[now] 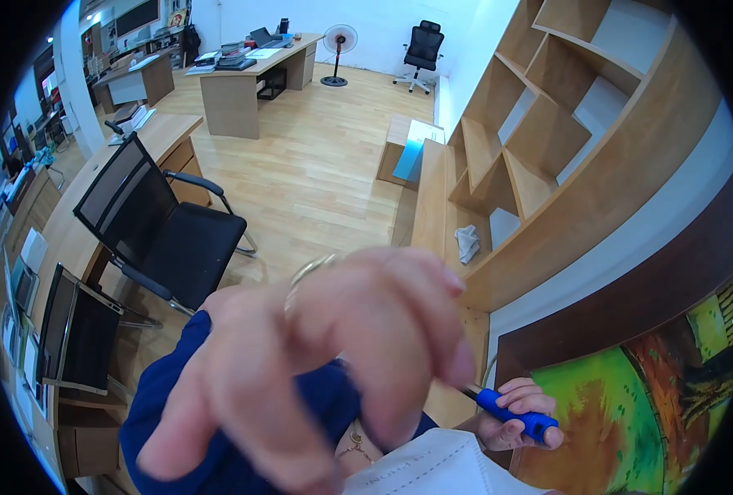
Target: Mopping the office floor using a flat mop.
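My left hand (325, 355) looms large and blurred in the middle, raised close to the camera. Its fingers are spread and bent, with a gold ring (304, 280) on one of them, and nothing shows in its grasp. Lower right, my right hand (519, 412) is closed round the blue handle (515, 415) of a tool. A thin metal shaft runs from that handle toward the left fingertips, which hide its far end. I cannot tell whether those fingertips touch the shaft.
A wooden shelf unit (539, 124) lines the right wall, with a crumpled white cloth (467, 244) on its ledge. Below it stands a colourful painted panel (605, 412). To the left are a black chair (193, 247) and desks; a fan (339, 49) and office chair (424, 49) stand farther back.
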{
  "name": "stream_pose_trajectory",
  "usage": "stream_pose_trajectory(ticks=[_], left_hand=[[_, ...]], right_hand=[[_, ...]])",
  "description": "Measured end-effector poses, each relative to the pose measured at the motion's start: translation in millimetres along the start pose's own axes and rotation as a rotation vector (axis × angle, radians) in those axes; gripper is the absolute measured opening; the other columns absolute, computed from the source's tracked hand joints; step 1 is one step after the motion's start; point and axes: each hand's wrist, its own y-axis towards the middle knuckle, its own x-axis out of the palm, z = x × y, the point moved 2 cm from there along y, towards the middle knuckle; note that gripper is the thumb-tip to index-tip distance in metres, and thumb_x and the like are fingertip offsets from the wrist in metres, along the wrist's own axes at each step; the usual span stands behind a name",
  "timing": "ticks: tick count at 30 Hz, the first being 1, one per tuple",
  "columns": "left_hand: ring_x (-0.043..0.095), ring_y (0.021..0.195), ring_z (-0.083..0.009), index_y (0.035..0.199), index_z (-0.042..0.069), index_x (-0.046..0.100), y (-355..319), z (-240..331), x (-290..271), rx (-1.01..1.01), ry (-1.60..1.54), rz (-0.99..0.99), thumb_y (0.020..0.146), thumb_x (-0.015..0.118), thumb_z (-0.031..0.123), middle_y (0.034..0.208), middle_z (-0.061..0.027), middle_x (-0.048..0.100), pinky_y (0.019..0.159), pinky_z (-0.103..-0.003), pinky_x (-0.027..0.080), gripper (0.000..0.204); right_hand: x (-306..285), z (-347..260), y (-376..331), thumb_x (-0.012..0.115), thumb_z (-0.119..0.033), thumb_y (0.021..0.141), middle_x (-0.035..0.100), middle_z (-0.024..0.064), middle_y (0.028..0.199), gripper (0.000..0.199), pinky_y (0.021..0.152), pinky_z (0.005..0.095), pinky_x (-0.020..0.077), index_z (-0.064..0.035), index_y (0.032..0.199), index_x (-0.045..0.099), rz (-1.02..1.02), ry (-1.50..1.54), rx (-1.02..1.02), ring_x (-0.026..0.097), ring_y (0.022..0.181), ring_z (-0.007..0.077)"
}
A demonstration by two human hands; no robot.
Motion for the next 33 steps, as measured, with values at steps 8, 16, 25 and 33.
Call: stream_pose_trajectory(ticks=[8, 16, 25, 33], left_hand=[[0.045, 0.114, -0.0320, 0.121, 0.007, 0.050, -196, -202, 25, -0.930, 0.243, -0.461, 0.067, 0.069, 0.013, 0.120, -0.0144, 0.050, 0.096, -0.041, 0.037, 0.058], [0.057, 0.061, -0.0202, 0.064, 0.010, 0.061, -355, -245, 64, -1.391, -0.054, -0.522, 0.066, 0.079, 0.038, 0.061, -0.0036, 0.060, 0.058, -0.034, 0.041, 0.033], [0.056, 0.064, -0.0316, 0.057, 0.010, 0.052, -358, -194, 52, -1.303, 0.499, -0.300, 0.063, 0.062, 0.023, 0.057, -0.0091, 0.054, 0.062, -0.043, 0.039, 0.018], [0.056, 0.066, -0.0280, 0.060, 0.011, 0.055, -380, -149, 32, -1.370, 0.703, -0.011, 0.074, 0.062, 0.030, 0.063, -0.0070, 0.057, 0.069, -0.041, 0.037, 0.024]], right_hand=[[4, -5, -10, 0.053, -0.052, 0.087, 0.045, 0.0052, 0.068, 0.040, 0.047, 0.0288, 0.0446, -0.0214, 0.109, 0.041, -0.171, 0.148, -0.024, 0.049, 0.050, 0.0161], [43, -19, -30, 0.072, -0.033, 0.079, 0.044, 0.0034, 0.065, 0.038, 0.047, 0.0324, 0.0463, -0.0171, 0.103, 0.047, -0.299, 0.176, -0.016, 0.048, 0.050, 0.0170], [39, 8, 3, 0.074, -0.020, 0.076, 0.060, 0.0041, 0.068, 0.023, 0.055, 0.0314, 0.0539, -0.0071, 0.083, 0.055, -0.890, 0.450, 0.053, 0.062, 0.060, 0.0172], [90, 29, -5, 0.071, -0.023, 0.081, 0.060, 0.0029, 0.069, 0.052, 0.056, 0.0316, 0.0548, -0.0272, 0.121, 0.037, -0.758, 0.845, 0.071, 0.061, 0.059, 0.0167]])
